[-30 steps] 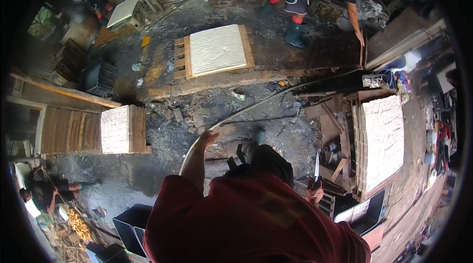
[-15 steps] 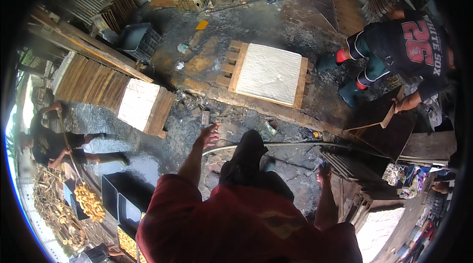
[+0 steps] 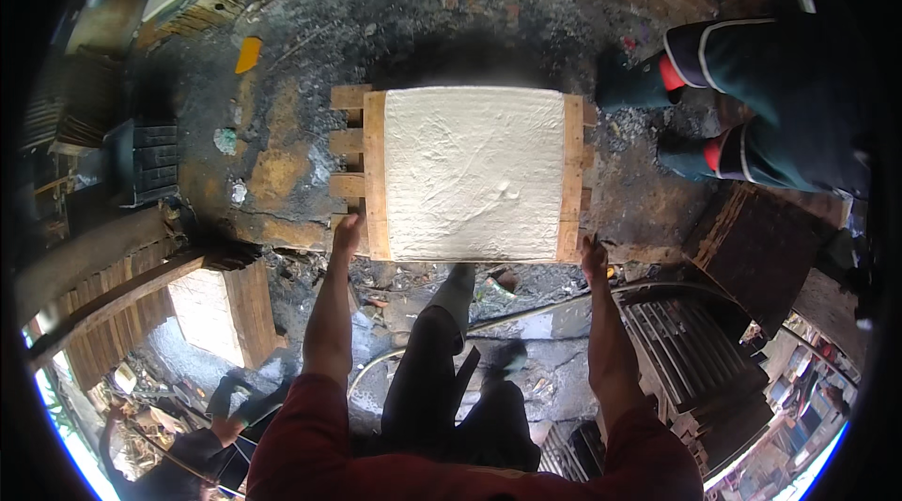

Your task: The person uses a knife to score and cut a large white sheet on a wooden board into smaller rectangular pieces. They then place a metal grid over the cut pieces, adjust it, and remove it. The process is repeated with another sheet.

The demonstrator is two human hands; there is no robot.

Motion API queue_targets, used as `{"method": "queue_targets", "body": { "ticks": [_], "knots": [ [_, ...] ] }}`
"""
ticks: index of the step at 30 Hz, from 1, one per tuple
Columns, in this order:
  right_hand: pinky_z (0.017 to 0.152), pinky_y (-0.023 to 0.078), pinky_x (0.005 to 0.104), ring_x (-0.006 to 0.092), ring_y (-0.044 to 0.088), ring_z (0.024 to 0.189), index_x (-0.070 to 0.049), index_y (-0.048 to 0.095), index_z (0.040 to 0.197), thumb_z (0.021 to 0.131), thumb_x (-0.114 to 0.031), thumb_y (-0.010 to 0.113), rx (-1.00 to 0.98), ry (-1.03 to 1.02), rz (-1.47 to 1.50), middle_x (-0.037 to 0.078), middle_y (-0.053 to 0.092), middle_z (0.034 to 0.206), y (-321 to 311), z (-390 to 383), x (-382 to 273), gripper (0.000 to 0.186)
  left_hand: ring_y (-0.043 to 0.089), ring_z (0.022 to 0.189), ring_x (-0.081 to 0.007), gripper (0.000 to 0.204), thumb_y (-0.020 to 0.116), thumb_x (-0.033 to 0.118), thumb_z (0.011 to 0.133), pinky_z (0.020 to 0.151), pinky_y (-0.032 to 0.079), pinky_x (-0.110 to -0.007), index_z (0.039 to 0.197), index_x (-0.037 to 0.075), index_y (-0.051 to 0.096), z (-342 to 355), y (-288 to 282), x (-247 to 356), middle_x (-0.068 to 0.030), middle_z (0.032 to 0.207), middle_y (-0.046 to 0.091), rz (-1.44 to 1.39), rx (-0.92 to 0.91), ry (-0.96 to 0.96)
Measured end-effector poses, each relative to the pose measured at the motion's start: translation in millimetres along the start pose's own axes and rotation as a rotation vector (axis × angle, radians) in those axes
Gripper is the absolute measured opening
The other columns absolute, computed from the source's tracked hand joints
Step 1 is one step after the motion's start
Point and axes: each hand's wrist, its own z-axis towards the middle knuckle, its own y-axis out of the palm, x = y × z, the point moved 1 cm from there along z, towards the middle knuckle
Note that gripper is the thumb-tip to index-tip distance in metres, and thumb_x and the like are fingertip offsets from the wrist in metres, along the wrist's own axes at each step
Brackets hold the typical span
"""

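A white, wrinkled slab (image 3: 473,172) lies flat on a square slatted wooden board (image 3: 375,177) in front of me, with slat ends sticking out at both sides. My left hand (image 3: 348,232) is at the board's near left corner, its fingers curled against a slat end. My right hand (image 3: 595,256) is closed just outside the near right corner, around a small dark thing that I cannot make out. My legs are below the slab, over cracked, wet ground.
Another person's booted legs (image 3: 766,107) stand at the right, beside a dark panel (image 3: 747,252). At lower left are stacked boards with a white sheet (image 3: 197,318) and another person (image 3: 174,454). A hose (image 3: 498,321) crosses the ground; a dark crate (image 3: 150,163) sits left.
I have moved forward, bringing both hands to the slatted board. My left hand has left the hose and curled at a slat. The knife earlier in my right hand is no longer clearly visible.
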Motion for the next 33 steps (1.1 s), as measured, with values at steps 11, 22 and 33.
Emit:
{"method": "queue_targets", "body": {
  "ticks": [11, 22, 33],
  "knots": [
    [0.105, 0.047, 0.0398, 0.0339, 0.062, 0.128, 0.008, 0.057, 0.143, 0.105, -0.052, 0.057, 0.037, -0.082, -0.145, 0.027, 0.067, 0.134, 70, 104, -12, 0.07, 0.059, 0.104, -0.0218, 0.063, 0.07, 0.056, 0.098, 0.093, 0.047, -0.038, 0.117, -0.002, 0.057, 239, 64, 28, -0.0092, 0.11, 0.065, 0.062, 0.215, 0.228],
    [0.097, 0.052, 0.0314, 0.0212, 0.068, 0.12, -0.002, 0.066, 0.139, 0.105, -0.045, 0.061, 0.083, -0.055, -0.02, 0.017, 0.071, 0.135, 44, 64, -16, 0.055, 0.057, 0.099, -0.0207, 0.069, 0.07, 0.06, 0.097, 0.091, 0.046, -0.036, 0.122, -0.004, 0.065, 227, 22, 44, -0.0102, 0.11, 0.065, -0.23, 0.184, 0.28],
    [0.063, 0.044, 0.0406, 0.0151, 0.052, 0.071, 0.0, 0.068, 0.094, 0.098, -0.048, 0.064, 0.227, 0.151, 0.15, 0.003, 0.061, 0.074, -77, -130, -93, 0.048, 0.034, 0.153, -0.0283, 0.077, 0.047, 0.049, 0.111, 0.129, 0.021, -0.04, 0.16, -0.008, 0.031, 53, -81, 313, -0.0166, 0.169, 0.031, -0.356, -0.042, 0.196]
  ]
}}
